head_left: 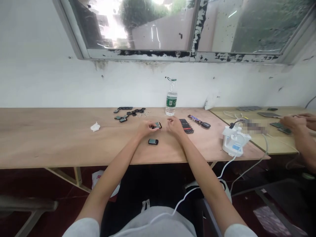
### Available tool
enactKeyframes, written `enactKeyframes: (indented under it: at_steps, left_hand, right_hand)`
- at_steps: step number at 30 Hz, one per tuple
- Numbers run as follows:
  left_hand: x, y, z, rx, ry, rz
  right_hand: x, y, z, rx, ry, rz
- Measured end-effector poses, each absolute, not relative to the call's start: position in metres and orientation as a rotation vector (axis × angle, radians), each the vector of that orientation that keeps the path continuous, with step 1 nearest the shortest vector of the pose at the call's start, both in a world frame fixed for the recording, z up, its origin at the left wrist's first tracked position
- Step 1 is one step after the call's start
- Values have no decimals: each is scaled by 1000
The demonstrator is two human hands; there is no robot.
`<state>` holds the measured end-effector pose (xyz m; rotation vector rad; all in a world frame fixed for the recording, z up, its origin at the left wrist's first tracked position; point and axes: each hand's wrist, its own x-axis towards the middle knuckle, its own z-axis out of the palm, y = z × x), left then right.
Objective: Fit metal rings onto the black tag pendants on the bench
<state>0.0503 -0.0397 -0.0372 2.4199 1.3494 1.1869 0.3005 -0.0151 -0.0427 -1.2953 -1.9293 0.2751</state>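
My left hand (pixel 145 128) grips a small black device with a grey-green face (pixel 157 125) just above the wooden table. My right hand (pixel 174 125) is a short way to the right, its fingers pinched together; whatever they hold, if anything, is too small to make out. A second black device (pixel 153 142) of the same kind lies flat nearer to me. Beyond my left hand, a loose cluster of similar black pieces (pixel 134 113) is spread out, with small whitish bits (pixel 143 114) beside it.
Right of my right hand lies a phone (pixel 187 126), with a snack bar (pixel 194 118) and a dark oval object (pixel 205 125) behind. A water bottle (pixel 171 98) stands by the wall. Crumpled tissue (pixel 95 126) lies left. A white power strip (pixel 233 141) trails cables; another person's hands (pixel 295 122) work further right.
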Motion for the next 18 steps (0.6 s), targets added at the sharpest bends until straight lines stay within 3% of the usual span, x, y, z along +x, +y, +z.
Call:
enactKeyframes:
  at_steps: [6,18]
  left_hand:
    - [52,-35,-40,2482,1339,1016]
    - [41,-46,-16,2354,1184,943]
  right_hand:
    - [308,-13,-45,-1765,-2026,4]
    - [302,-10,-49,-1789,-2095,52]
